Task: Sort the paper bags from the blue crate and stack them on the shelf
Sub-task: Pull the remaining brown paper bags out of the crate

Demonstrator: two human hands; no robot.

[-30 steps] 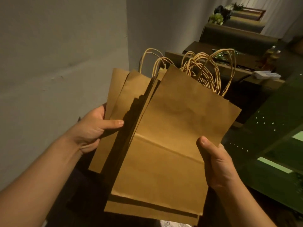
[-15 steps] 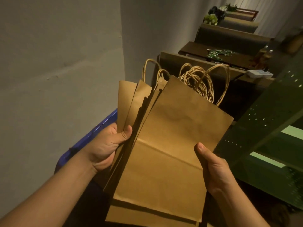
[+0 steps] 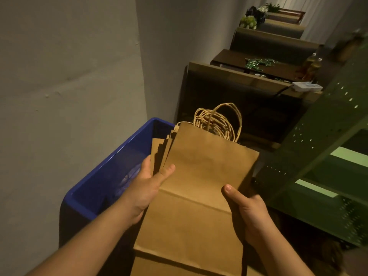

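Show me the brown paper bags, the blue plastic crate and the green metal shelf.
brown paper bags (image 3: pixel 201 196): head view, front bag's flat face.
blue plastic crate (image 3: pixel 111 166): head view, left wall.
green metal shelf (image 3: pixel 326 136): head view, perforated upright.

The stack of paper bags (image 3: pixel 199 186) sits at centre between both hands, with the crate (image 3: pixel 111 170) at nine o'clock and the shelf (image 3: pixel 318 156) at three.

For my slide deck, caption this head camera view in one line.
Both hands, left hand and right hand, hold a stack of paper bags beside the blue crate.
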